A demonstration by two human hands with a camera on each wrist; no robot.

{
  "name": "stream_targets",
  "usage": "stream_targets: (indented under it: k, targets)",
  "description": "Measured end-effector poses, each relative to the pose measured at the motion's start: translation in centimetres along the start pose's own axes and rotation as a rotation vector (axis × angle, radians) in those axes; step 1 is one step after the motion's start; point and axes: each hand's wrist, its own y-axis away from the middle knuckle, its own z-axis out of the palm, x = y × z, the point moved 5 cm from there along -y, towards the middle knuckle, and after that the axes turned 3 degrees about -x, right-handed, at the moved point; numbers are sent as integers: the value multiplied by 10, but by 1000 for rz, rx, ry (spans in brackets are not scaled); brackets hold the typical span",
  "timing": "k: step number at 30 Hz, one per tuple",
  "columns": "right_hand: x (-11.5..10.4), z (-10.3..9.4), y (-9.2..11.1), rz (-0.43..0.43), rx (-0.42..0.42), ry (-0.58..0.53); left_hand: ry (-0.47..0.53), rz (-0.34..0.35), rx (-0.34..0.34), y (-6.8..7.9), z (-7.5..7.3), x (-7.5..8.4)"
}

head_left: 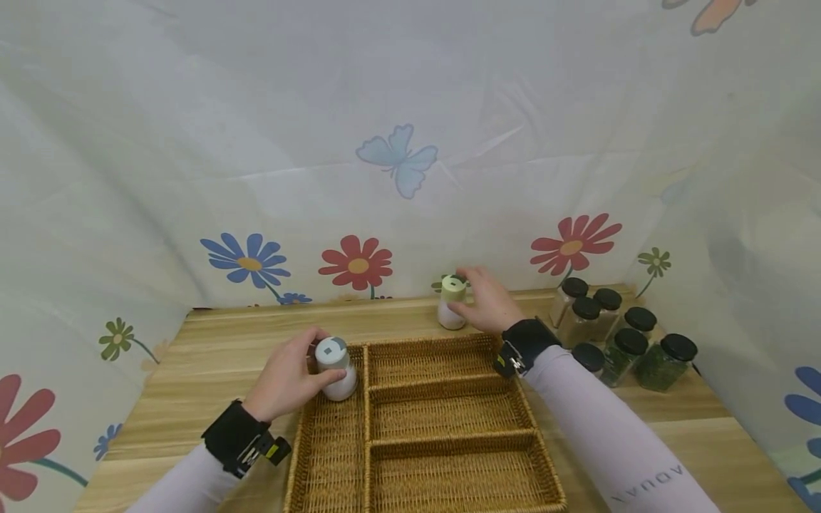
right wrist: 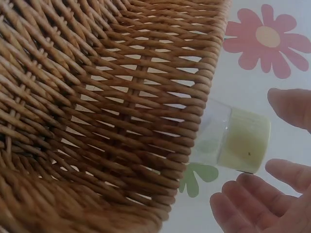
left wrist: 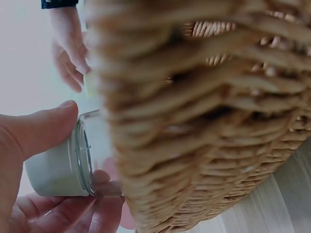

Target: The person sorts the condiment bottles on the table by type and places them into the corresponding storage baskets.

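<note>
My left hand (head_left: 291, 374) grips a glass jar (head_left: 340, 382) with a grey-white lid, thumb on one side and fingers on the other. That jar is at the far end of the left compartment of the wicker tray (head_left: 367, 427); in the left wrist view the tray wall (left wrist: 194, 121) hides its lower part. Whether it touches the tray floor I cannot tell. Behind the tray stands a second glass jar (head_left: 452, 318) with a pale green lid (right wrist: 245, 141). Around that lid is my right hand (head_left: 490, 305), thumb and fingers spread apart from it in the right wrist view.
Several black-lidded jars (head_left: 667, 367) stand together right of the tray, some with green flakes inside. The tray has one long left compartment and three stacked on the right. A flower-printed cloth (head_left: 410, 228) hangs behind the wooden table (head_left: 212, 370).
</note>
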Motion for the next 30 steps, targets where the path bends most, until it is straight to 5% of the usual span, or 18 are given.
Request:
stream_targets:
  k: [17, 30]
  targets:
    - [-7, 6, -20, 25, -84, 65, 21, 4, 7, 0, 1, -2]
    - [3, 16, -23, 26, -71, 22, 46, 1, 12, 0, 4, -6]
